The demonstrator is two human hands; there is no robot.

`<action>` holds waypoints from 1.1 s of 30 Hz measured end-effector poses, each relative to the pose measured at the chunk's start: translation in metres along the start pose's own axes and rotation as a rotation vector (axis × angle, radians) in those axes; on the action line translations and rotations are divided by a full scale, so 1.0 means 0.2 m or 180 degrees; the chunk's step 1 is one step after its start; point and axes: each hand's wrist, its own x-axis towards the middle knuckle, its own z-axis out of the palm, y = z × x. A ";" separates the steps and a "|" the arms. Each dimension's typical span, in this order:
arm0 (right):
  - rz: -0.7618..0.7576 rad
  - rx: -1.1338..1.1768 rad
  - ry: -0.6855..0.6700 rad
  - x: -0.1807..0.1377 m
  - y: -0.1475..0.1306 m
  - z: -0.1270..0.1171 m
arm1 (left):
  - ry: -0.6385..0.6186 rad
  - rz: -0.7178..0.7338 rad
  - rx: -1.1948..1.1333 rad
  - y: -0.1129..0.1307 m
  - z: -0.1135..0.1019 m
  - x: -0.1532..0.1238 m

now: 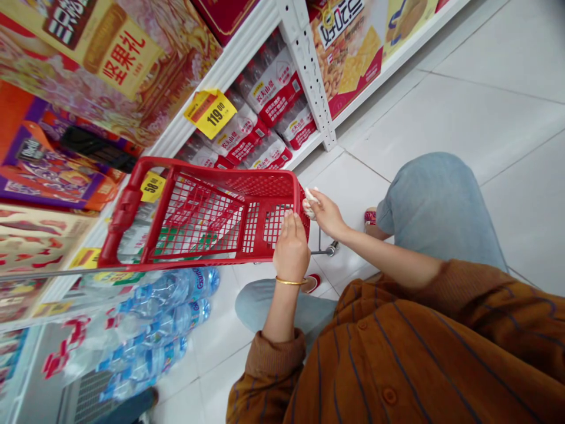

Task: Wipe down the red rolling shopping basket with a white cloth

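Observation:
A red plastic shopping cart with a grid basket stands tilted in view in front of me. My left hand, with a gold bracelet at the wrist, is closed over the near corner of the basket's rim. Its fingers point into the basket and its thumb is hidden. Pinched in my right hand is a crumpled white cloth or tissue, pressed against the outside of the basket's end. Through the grid only shelf goods and floor show.
Shelves beyond the cart hold boxed nut gifts and red-labelled water bottles. A yellow price tag juts from the shelf edge. Large blue water bottles stand on the left. A caster wheel shows near my feet.

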 end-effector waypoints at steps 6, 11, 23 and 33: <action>-0.0147 -0.0185 -0.0329 -0.05 0.02 0.01 | 0.0063 0.0009 -0.0025 0.01 0.00 -0.01; -0.0665 -0.0226 -0.0384 -0.14 -0.04 -0.11 | 0.0057 0.0018 -0.0098 0.00 0.01 -0.01; -0.2932 -0.1023 -0.2476 0.26 -0.20 -0.22 | 0.0230 -0.0005 -0.0127 0.00 0.02 -0.02; -0.3271 -0.1282 -0.2861 0.39 -0.29 -0.27 | 0.0050 0.0042 -0.0167 0.01 0.01 -0.03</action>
